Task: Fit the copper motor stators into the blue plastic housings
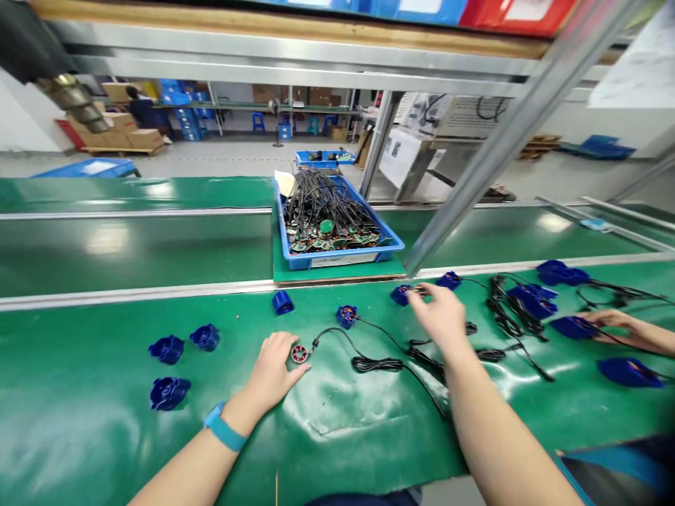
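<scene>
My left hand point(275, 369), with a teal band on the wrist, holds a small round motor stator point(299, 353) between thumb and fingers. A black cable point(377, 364) runs from this stator and lies in a bundle on the green mat. Farther right, my right hand point(440, 316) is closed at the fingertips on a small part that looks like another stator point(420, 289), right beside a blue housing point(401, 295). Between my hands stands a blue housing point(346, 316) with a wound stator inside and a cable leading out. An upturned blue housing point(283, 302) lies behind my left hand.
Three blue housings, one a blue cup point(169, 393), sit at left. A blue tray point(345, 258) full of cabled parts stands behind. At right are more housings, cable coils point(503, 309) and another person's hand point(616, 327). A metal post point(474, 154) slants across.
</scene>
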### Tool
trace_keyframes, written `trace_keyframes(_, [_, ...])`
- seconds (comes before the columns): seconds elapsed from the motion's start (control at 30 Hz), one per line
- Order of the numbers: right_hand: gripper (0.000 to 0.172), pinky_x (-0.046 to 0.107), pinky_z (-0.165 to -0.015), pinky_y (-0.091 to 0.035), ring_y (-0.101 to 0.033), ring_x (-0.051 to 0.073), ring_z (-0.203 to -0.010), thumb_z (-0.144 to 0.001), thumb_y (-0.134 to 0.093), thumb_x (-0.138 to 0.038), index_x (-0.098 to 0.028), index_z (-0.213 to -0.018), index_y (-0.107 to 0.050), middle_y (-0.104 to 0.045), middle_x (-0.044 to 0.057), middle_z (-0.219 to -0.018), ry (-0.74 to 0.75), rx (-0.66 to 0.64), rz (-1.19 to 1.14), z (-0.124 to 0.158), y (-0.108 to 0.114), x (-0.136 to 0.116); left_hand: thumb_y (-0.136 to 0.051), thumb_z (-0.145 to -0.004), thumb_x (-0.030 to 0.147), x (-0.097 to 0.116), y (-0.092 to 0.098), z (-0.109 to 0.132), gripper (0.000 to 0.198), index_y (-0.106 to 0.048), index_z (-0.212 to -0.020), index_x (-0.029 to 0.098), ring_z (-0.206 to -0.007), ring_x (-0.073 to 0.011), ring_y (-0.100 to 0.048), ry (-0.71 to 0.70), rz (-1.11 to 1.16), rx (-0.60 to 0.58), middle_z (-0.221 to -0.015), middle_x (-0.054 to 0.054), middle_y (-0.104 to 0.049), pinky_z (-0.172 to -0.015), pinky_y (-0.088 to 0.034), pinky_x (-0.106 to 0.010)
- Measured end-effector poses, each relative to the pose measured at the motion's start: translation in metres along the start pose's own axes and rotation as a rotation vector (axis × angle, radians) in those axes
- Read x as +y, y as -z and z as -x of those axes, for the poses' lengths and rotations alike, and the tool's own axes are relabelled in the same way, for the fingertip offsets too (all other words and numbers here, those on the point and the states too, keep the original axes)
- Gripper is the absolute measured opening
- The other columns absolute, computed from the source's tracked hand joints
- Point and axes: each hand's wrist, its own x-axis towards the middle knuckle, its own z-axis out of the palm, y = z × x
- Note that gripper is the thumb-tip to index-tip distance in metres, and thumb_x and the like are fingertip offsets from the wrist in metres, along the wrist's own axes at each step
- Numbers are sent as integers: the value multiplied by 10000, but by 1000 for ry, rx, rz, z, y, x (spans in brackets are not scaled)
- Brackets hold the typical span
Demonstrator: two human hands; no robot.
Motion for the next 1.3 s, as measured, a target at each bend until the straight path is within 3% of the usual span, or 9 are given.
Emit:
trace_keyframes(0.17, [451,354,-737,-509,-586,211,-691,-836,-688,-455,-104,-1113,-740,-555,22,-623,213,568,-109,14,95,0,-656,-911,328,6,-2,-11,239,-592,-1096,191,-981,-245,-577,-14,53,-17,-1038,-86,-637,-891,-483,-432])
trace_keyframes(0.27, [359,314,-677,-495,-567,157,-650,-855,-705,-378,-164,-1144,-718,-619,27,-760,423,427,-191,46,140,-34,-637,-913,284,8,1,-15,196,-592,-1078,189,-974,-231,-569,-33,76,-37,-1034,-81,-639,-891,-475,-417])
trace_keyframes(0.37, [327,301,-725,-527,-635,158,-781,-896,-658,-375,-239,-1193,-672,-678,58,-1063,585,25,-214,79,154,-69,-639,-896,257,5,9,-15,181,-591,-1056,188,-967,-226,-567,-38,55,-55,-1017,-67,-638,-890,-469,-408])
trace_keyframes(0.5, [212,307,-705,-520,-656,201,-812,-896,-604,-325,-219,-1053,-701,-677,69,-962,671,-663,-66,115,109,-105,-640,-871,236,-10,20,-10,177,-593,-1035,190,-959,-238,-572,5,-20,-23,-995,-61,-637,-872,-472,-413])
trace_keyframes(0.6, [187,327,-641,-478,-640,218,-728,-867,-587,-289,-156,-938,-697,-658,97,-926,689,-922,98,135,54,-122,-619,-876,245,-21,25,-7,138,-600,-1001,189,-927,-249,-582,83,-92,25,-964,-65,-638,-847,-481,-421])
trace_keyframes(0.83, [332,452,-894,-453,-554,326,-1057,-853,-713,-362,-154,-1106,-662,-631,129,-1090,649,-765,15,137,15,-129,-784,-762,483,-29,41,-10,628,-539,-1271,209,-1006,-242,-605,207,85,61,-1105,-82,-618,-906,-524,-422])
trace_keyframes(0.97, [365,452,-908,-438,-538,311,-1042,-896,-678,-464,-143,-1070,-674,-632,135,-1068,631,-645,-72,129,5,-168,-582,-922,517,-39,49,-50,496,-560,-1291,186,-971,-219,-598,274,102,207,-1136,-113,-611,-898,-515,-406])
trace_keyframes(1.13, [510,487,-913,-445,-559,347,-1041,-924,-598,-544,-60,-1065,-674,-631,190,-1054,565,-613,-17,139,-49,-230,-685,-849,462,-53,36,-96,394,-651,-1077,143,-930,-249,-615,251,71,134,-999,-113,-667,-888,-511,-428])
trace_keyframes(1.3, [319,432,-856,-479,-611,304,-977,-927,-625,-388,-106,-1070,-668,-621,150,-1071,603,-660,-80,137,-73,-221,-702,-830,336,-62,37,-61,348,-603,-1125,181,-937,-226,-646,271,76,144,-1064,-82,-685,-863,-530,-394])
